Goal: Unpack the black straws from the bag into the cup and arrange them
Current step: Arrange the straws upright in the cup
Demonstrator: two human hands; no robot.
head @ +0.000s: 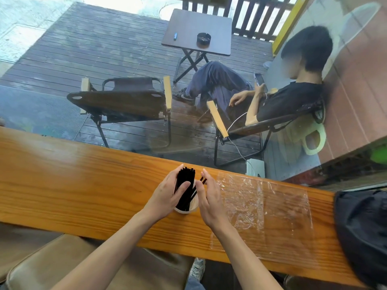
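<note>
A bundle of black straws stands in a small pale cup on the wooden counter. My left hand wraps around the bundle from the left, thumb across its front. My right hand is flat and upright against the right side of the cup, fingers together, with a few loose straw tips poking out behind it. The empty clear plastic bag lies flat on the counter just right of my right hand.
A black cloth bag sits at the counter's right end. Beyond the glass are folding chairs, a small table and a seated person. A brown cushioned seat is below the counter.
</note>
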